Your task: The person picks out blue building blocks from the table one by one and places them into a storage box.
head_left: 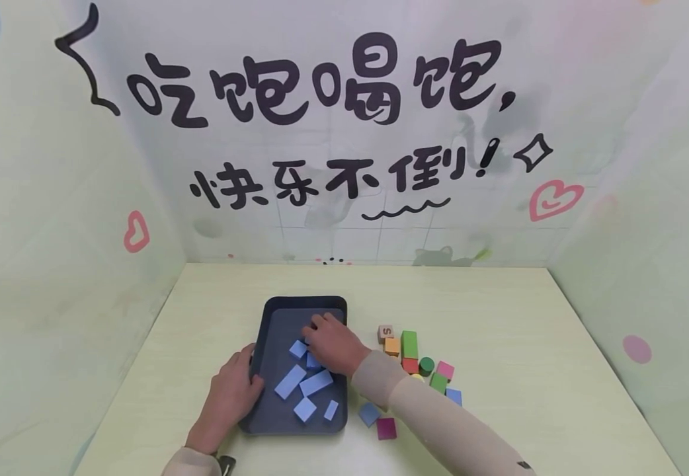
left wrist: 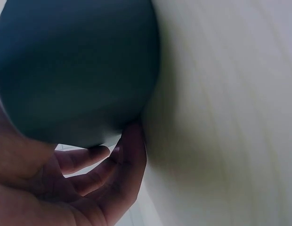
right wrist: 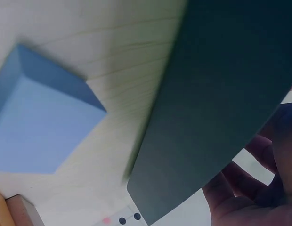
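My left hand (head_left: 233,391) gripped the dark tray (head_left: 273,340) by its left side. Over its far right part, my right hand (head_left: 337,344) was bent; I couldn't tell whether it held anything. Blue blocks (head_left: 290,382) lay inside, coloured blocks (head_left: 409,344) to the right.

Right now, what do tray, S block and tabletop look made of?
Tray: probably plastic or coated metal, matte; even dark surface. S block: likely bare wood, matte; tan around the letter. Tabletop: wood or wood-look laminate, smooth; faint grain lines show.
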A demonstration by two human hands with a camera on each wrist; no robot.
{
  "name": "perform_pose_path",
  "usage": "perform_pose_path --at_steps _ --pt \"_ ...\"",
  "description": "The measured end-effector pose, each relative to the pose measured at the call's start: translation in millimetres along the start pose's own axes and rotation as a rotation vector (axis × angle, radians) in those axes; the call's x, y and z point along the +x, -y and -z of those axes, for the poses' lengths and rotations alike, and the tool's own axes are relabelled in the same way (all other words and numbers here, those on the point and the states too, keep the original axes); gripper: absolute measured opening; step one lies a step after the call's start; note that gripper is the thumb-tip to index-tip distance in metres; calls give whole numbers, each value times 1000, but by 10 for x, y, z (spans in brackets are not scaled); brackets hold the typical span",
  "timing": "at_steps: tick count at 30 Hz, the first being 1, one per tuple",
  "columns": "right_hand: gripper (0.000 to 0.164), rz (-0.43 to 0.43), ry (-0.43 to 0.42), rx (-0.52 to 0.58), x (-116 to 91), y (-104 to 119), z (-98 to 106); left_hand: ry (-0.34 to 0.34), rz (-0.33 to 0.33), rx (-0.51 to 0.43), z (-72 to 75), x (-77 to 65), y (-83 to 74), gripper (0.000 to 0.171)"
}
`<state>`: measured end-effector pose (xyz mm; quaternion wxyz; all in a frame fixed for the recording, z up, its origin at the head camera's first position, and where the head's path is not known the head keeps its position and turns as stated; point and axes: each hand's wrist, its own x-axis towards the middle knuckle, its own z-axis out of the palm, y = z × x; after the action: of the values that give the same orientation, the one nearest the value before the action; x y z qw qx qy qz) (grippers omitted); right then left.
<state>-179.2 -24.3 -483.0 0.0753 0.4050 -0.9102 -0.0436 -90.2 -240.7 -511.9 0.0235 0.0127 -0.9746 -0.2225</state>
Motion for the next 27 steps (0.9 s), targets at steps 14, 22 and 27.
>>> perform_pose_path --at_steps 14,22,27 --pt "27 -1 3 7 -61 -98 -73 4 -8 1 -1 -8 -48 61" --pt "25 -51 -54 91 -227 -228 25 -1 -9 -2 12 -16 -52 61" --pt "21 -89 -151 115 -354 -333 62 -7 -8 1 27 -21 -49 60"
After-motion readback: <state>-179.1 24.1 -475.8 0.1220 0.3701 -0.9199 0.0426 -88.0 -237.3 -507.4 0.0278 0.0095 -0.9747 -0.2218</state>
